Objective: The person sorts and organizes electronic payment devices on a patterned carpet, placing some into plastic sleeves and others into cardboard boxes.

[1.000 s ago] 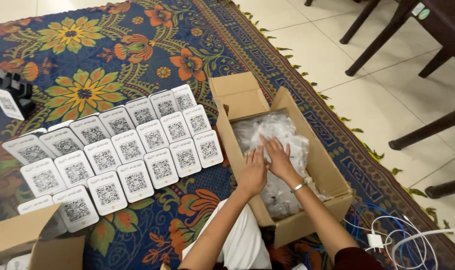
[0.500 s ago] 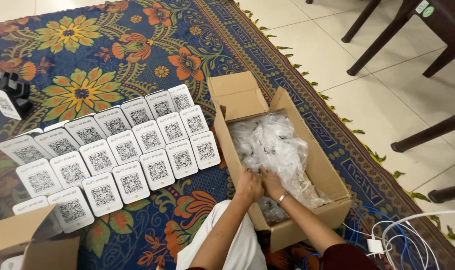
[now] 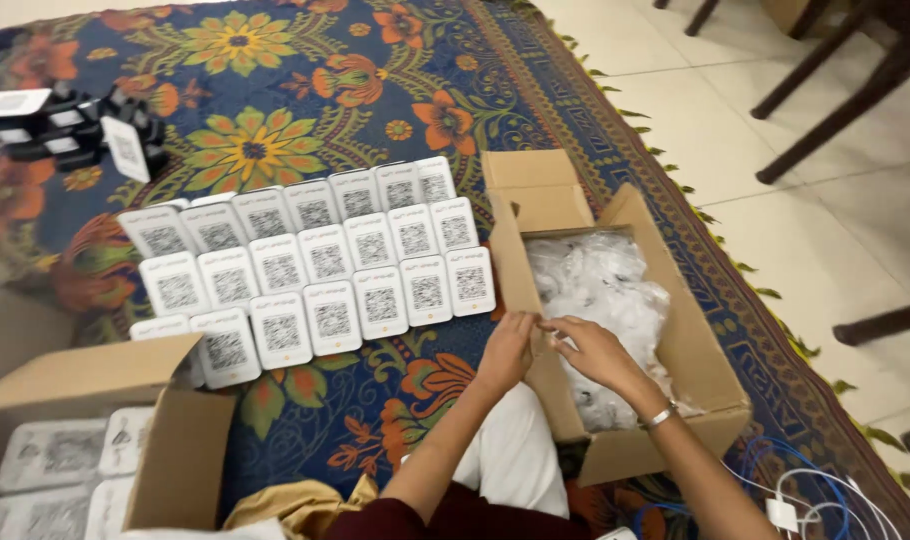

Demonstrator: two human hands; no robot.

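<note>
Both hands meet at the near wall of the open cardboard box (image 3: 615,330): the left hand (image 3: 508,350) pinches the edge of a small clear plastic packet (image 3: 547,330) and the right hand (image 3: 597,352) grips its other side, fingers closed on it, just above the heap of plastic-wrapped packets (image 3: 600,290). From where I stand, a light, even pinch on each side seems best, lifting the packet clear of the heap and the box wall, away from the white cards (image 3: 315,265) laid in rows on the flowered rug (image 3: 275,110)
</note>
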